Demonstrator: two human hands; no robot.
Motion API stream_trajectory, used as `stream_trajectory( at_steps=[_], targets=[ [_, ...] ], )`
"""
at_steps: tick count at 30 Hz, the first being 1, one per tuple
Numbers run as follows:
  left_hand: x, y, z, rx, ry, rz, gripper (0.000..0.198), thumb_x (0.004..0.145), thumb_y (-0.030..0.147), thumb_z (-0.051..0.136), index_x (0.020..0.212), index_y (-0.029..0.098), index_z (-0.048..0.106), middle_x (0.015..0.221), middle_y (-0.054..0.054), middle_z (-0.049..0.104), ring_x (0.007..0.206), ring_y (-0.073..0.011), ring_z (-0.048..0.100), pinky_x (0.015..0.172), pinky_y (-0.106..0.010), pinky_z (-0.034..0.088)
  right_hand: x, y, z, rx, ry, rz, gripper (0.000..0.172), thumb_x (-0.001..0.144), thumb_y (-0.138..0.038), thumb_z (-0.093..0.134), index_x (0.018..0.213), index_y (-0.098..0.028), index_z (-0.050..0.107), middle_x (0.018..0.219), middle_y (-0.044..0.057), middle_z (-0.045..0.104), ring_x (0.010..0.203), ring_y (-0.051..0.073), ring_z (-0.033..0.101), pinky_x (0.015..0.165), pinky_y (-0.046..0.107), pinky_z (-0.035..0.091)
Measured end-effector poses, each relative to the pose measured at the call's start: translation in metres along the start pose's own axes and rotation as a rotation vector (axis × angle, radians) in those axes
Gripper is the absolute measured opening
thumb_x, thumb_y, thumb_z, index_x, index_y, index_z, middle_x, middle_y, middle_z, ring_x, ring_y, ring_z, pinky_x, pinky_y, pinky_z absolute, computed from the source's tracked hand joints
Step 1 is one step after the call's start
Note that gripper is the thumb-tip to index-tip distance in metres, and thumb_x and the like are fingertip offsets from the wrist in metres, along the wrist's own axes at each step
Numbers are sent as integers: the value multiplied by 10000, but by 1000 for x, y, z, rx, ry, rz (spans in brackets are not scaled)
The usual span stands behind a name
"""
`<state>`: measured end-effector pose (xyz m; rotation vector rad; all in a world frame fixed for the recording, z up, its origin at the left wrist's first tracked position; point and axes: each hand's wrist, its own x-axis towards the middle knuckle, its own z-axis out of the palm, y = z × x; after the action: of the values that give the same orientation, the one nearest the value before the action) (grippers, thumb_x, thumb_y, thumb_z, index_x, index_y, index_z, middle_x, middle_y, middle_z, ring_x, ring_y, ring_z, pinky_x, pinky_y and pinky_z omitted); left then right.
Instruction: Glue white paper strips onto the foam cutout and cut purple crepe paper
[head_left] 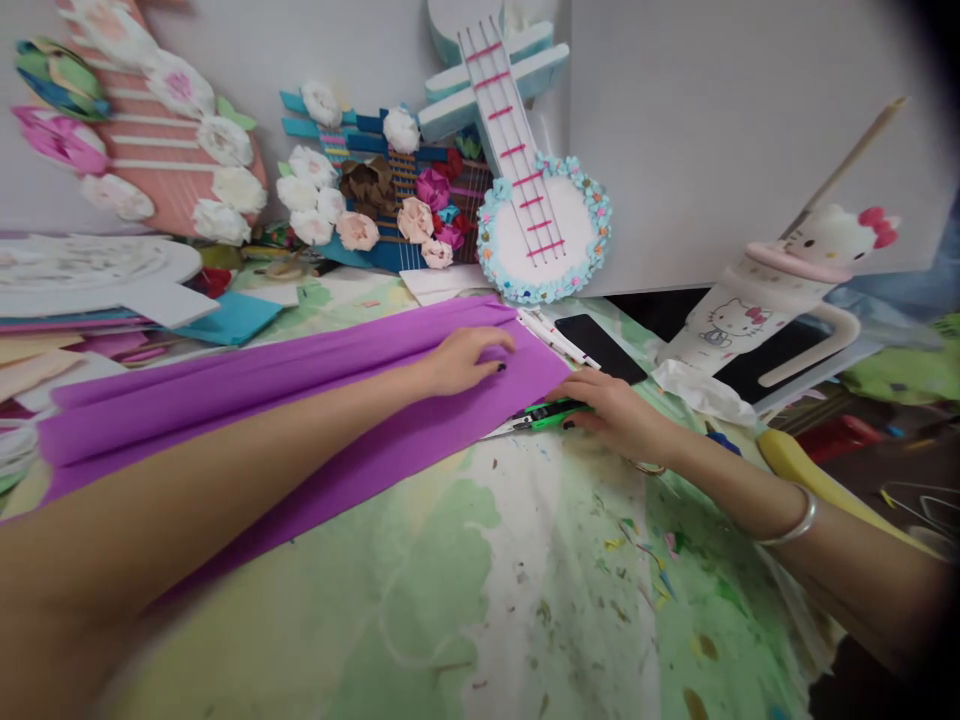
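A long sheet of purple crepe paper (300, 400) lies across the table, folded in layers toward its left end. My left hand (469, 362) rests over its right part, fingers apart and slightly curled, holding nothing. At the paper's right corner, my right hand (607, 405) has its fingers closed around the green-and-black cutter (551, 412). The metal end of a tool beside it points left along the paper's lower edge. White pens (559, 340) and a black phone (600, 348) lie just behind my right hand.
Flower-covered paper instruments (382, 190) and a white lute shape (547, 235) stand along the back wall. A lidded cup (750, 300) with a straw is at right, near crumpled tissue (705, 392). Stacked paper (90, 290) lies at left; scraps dot the green tablecloth (525, 580).
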<state>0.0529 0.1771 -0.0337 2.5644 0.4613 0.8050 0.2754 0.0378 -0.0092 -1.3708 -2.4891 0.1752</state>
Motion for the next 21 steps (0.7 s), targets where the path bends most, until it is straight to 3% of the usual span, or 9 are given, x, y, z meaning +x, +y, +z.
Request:
stream_trajectory(
  at_steps=[3, 6, 21],
  targets=[
    [-34, 3, -12, 1, -101, 20, 228, 838, 176, 496, 1011, 189, 646, 1119, -56, 667, 1140, -200, 568, 1009, -366, 424, -1, 1, 4, 23, 14, 0, 347, 815, -113, 549, 1136, -223, 617, 1078, 85, 625, 1037, 243, 552, 880, 401, 452],
    [-52, 0, -10, -12, -94, 25, 244, 846, 189, 496, 1020, 190, 666, 1131, -62, 671, 1197, -214, 534, 1036, -394, 414, 1, -1, 7, 36, 22, -14, 358, 817, -111, 554, 1143, -242, 620, 1076, 74, 631, 1034, 232, 560, 876, 381, 456],
    [-52, -2, -4, 33, -100, 116, 275, 830, 222, 578, 1082, 155, 662, 1178, -105, 648, 1199, -241, 529, 1038, -426, 421, 22, -25, 22, 81, 27, -96, 402, 806, -61, 558, 1162, -239, 615, 1104, 66, 631, 1044, 223, 554, 903, 402, 446]
  ],
)
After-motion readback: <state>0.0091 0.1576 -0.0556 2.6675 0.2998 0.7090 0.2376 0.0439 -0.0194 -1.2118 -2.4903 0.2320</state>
